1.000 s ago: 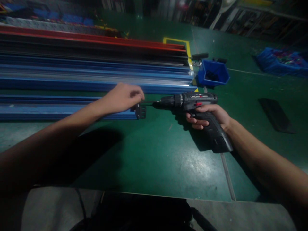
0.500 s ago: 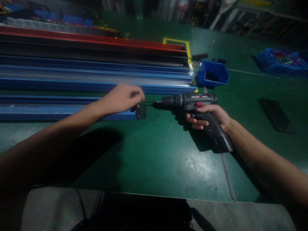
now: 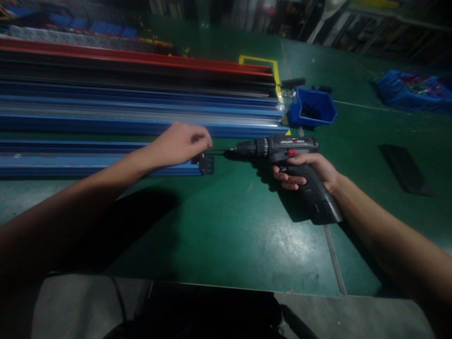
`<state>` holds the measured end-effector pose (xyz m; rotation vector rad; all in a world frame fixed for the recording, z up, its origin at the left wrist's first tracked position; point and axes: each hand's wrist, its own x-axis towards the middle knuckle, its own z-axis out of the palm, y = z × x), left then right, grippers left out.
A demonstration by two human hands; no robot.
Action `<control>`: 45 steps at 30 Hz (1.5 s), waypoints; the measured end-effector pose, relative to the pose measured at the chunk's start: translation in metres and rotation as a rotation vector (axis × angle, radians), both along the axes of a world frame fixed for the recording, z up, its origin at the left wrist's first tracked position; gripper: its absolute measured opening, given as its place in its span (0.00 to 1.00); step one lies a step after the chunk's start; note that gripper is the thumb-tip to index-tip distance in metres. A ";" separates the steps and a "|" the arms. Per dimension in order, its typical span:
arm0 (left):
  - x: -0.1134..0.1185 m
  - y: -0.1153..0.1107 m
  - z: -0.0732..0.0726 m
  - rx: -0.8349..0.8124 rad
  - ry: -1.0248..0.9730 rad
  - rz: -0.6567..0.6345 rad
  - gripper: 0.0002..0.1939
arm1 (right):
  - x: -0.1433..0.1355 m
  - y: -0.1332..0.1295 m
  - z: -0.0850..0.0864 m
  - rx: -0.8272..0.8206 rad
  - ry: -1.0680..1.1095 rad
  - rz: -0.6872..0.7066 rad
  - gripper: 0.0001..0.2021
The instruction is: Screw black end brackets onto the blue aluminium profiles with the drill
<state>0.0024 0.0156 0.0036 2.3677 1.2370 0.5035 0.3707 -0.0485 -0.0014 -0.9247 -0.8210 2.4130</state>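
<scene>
My right hand (image 3: 307, 172) is wrapped round the grip of a black cordless drill (image 3: 282, 147), which lies level and points left. A long thin bit (image 3: 217, 150) runs from its chuck to a small black end bracket (image 3: 206, 165). That bracket sits at the right end of a blue metal profile (image 3: 169, 170) on the table. My left hand (image 3: 187, 143) is closed over the profile's end, with thumb and fingertips pinched together at the bit's tip. Whatever is between those fingertips is too small or hidden to make out.
Behind lie more blue profiles (image 3: 229, 117), black ones and a red profile (image 3: 141, 55). A blue bin (image 3: 312, 108) with dark parts stands past their ends. On the green table (image 3: 226, 235) at right are a flat black piece (image 3: 406, 169) and a blue container (image 3: 413, 92) of small parts.
</scene>
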 end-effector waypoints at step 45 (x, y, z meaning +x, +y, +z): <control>-0.001 0.001 -0.002 0.016 0.006 -0.009 0.16 | 0.001 0.000 -0.002 0.005 0.014 -0.002 0.11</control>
